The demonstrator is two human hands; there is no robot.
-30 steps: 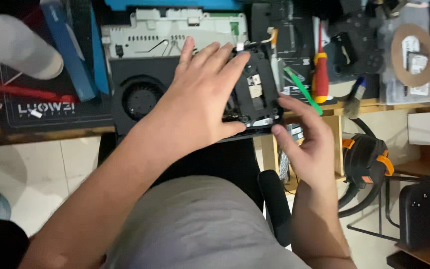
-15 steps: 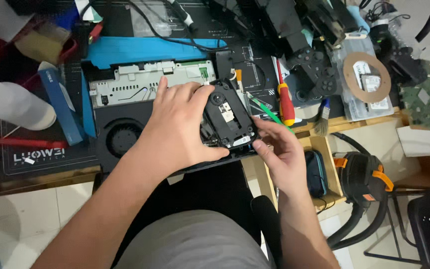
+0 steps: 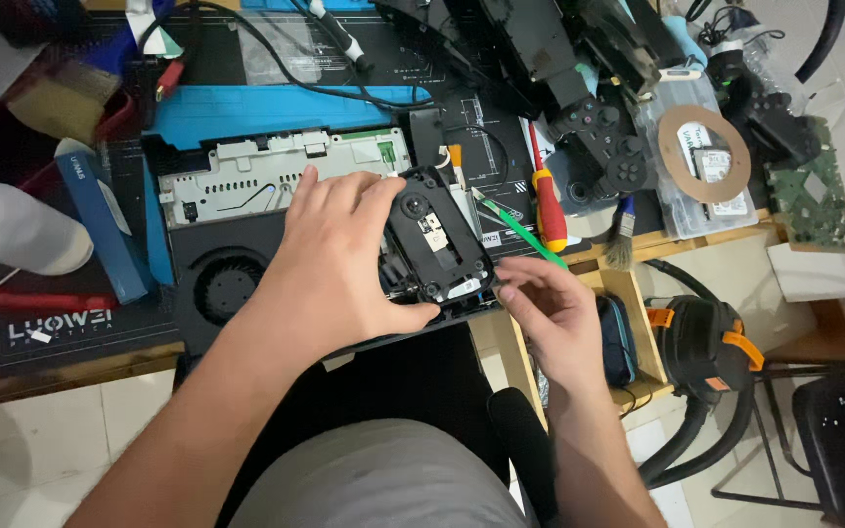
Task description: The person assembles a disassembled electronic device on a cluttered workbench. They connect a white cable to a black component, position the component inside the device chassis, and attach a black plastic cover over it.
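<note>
Drive unit [image 3: 437, 244] on console [image 3: 246, 235], screwdriver [image 3: 548, 210] right.

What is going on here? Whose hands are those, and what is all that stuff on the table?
The camera sits on a person's head and looks down, so these are that person's own hands. The left hand grips a black disc drive, tilted up from an opened game console with a round fan. The right hand touches the drive's lower right corner. On the cluttered table nearby lie a red screwdriver, a green stick tool, a small brush and a black game controller.
</note>
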